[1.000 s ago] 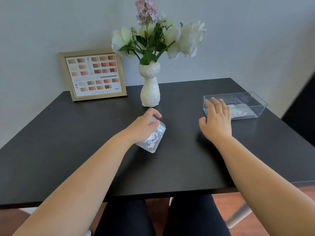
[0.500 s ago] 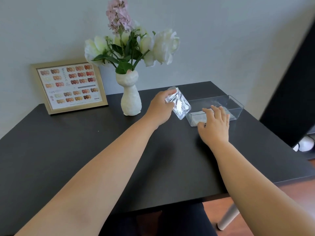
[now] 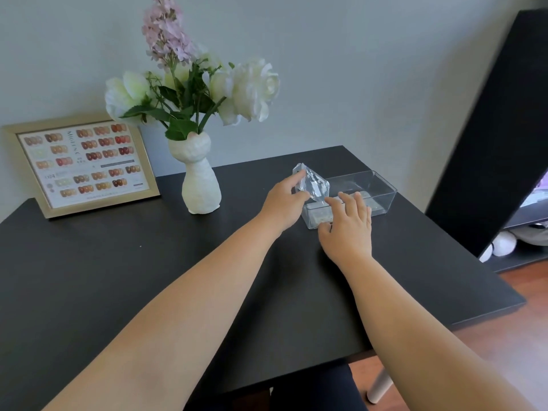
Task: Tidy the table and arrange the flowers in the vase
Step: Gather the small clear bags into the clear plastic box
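A clear packet (image 3: 311, 183) is clamped in the left hand's (image 3: 283, 203) grip above the clear box (image 3: 382, 189); the right hand (image 3: 348, 229), fingers apart, perhaps touches the box.

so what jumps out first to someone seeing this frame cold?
Probably the bouquet of white and lilac flowers standing in the white vase at the back of the black table, next to the gold-framed colour chart leaning against the wall. Then the action: the left hand holds a small clear packet over the near end of the clear plastic box, while the right hand rests against that box's near end.
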{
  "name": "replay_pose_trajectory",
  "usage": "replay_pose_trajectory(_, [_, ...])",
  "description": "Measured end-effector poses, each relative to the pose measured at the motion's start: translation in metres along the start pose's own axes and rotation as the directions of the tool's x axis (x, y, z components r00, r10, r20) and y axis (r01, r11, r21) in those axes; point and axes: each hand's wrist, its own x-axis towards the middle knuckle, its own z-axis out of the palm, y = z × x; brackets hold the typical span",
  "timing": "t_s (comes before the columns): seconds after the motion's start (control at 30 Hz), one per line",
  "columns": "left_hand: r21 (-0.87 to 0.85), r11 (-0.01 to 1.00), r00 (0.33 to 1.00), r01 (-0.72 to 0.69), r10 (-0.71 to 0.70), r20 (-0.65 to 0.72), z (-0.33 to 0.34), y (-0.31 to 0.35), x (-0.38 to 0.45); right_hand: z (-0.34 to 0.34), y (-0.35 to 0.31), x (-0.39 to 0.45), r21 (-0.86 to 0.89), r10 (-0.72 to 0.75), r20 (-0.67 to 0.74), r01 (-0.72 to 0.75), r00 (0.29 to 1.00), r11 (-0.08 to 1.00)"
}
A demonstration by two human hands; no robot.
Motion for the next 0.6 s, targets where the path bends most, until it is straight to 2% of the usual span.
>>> replay_pose_trajectory(0.13, [0.0,0.999,0.998,0.051,-0.051,0.022,0.006,-0.004,-0.004,0.0,0.0,0.0,0.002,-0.001,-0.002,0.001,1.0,1.0])
replay_pose_trajectory(0.27, [0.332,0.938,0.994,0.098,-0.105,0.004,0.014,-0.01,-0.009,0.0,0.0,-0.001,0.008,0.015,0.002,-0.016,1.0,1.0])
replay_pose_trajectory(0.4, [0.554,0.831,0.999,-0.047,0.039,0.026,0.018,-0.013,-0.012,0.0,0.0,-0.002,0.038,0.03,-0.011,-0.029,0.999,0.999])
replay_pose_trajectory(0.53, [0.556,0.831,0.999,-0.01,0.029,-0.025,0.016,-0.018,-0.005,0.0,0.001,0.0,0.039,0.03,-0.01,-0.029,1.0,0.999])
replay_pose_trajectory(0.6, [0.547,0.837,1.0,-0.01,0.015,-0.005,0.014,-0.022,-0.003,0.001,0.001,0.0,0.042,0.029,-0.012,-0.028,1.0,0.999])
